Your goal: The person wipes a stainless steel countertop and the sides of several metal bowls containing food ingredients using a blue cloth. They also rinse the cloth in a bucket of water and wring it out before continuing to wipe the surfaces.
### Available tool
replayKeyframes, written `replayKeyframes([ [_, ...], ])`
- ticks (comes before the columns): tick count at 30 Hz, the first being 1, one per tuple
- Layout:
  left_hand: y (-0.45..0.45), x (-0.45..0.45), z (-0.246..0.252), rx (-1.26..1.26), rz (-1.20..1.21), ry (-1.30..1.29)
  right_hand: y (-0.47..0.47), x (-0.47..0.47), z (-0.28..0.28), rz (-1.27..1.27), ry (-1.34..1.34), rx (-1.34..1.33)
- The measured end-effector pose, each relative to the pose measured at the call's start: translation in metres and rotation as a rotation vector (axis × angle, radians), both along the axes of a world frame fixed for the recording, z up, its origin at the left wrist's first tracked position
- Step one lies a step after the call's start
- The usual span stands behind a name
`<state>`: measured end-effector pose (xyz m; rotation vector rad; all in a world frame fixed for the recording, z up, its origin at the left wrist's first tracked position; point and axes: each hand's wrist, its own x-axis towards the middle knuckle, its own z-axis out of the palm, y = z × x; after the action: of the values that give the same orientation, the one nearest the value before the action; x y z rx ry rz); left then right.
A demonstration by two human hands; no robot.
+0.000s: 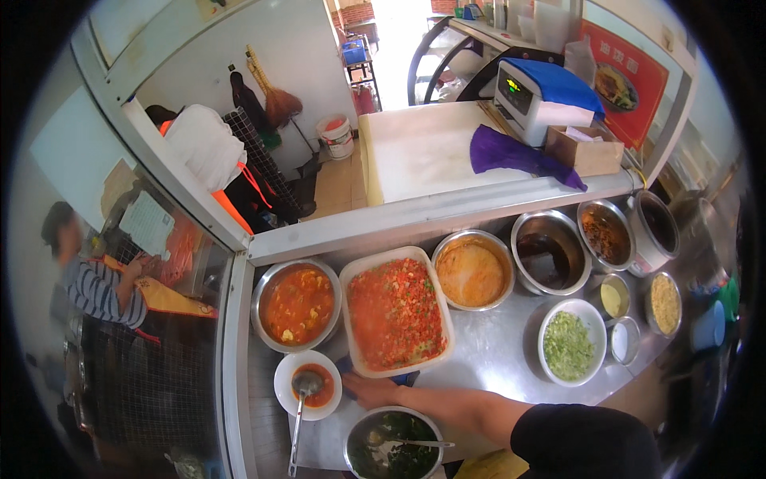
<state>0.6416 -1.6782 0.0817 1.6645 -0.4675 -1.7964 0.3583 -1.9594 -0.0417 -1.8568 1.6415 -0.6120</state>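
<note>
My right hand (372, 392) reaches in from the right, low over the steel counter, between a white bowl of red sauce (328, 402) and a steel bowl of dark leafy greens (395, 464). Its fingers are beside a dark blue item, perhaps a cloth (407, 378), partly under a white tray of chopped red and green food (450, 335); whether they grip it is unclear. A metal ladle (307, 384) rests in the sauce bowl, its handle towards me. A spoon (422, 443) lies in the greens. My left hand is out of view.
Steel bowls of egg-and-tomato mixture (297, 305), orange sauce (473, 275) and dark liquid (544, 257) line the counter's back. A white bowl of chopped greens (568, 344) stands right. A metal-framed partition (236, 359) borders the left; two people are beyond it.
</note>
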Motion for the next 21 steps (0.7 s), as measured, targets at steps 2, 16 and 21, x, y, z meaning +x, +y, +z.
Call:
replayKeyframes([
  [2, -0.012, -0.016, -0.009, 0.101, 0.179, 0.304, 0.001, -0.002, 0.003, 0.017, 0.006, -0.004],
  [16, -0.017, -0.014, -0.013, -0.036, 0.221, -0.086, 0.012, -0.039, 0.034, 0.284, 0.007, -0.066],
  [21, 0.018, 0.048, -0.002, 0.022, 0.294, -0.169, 0.0, -0.044, 0.025, 0.155, -0.002, -0.063],
])
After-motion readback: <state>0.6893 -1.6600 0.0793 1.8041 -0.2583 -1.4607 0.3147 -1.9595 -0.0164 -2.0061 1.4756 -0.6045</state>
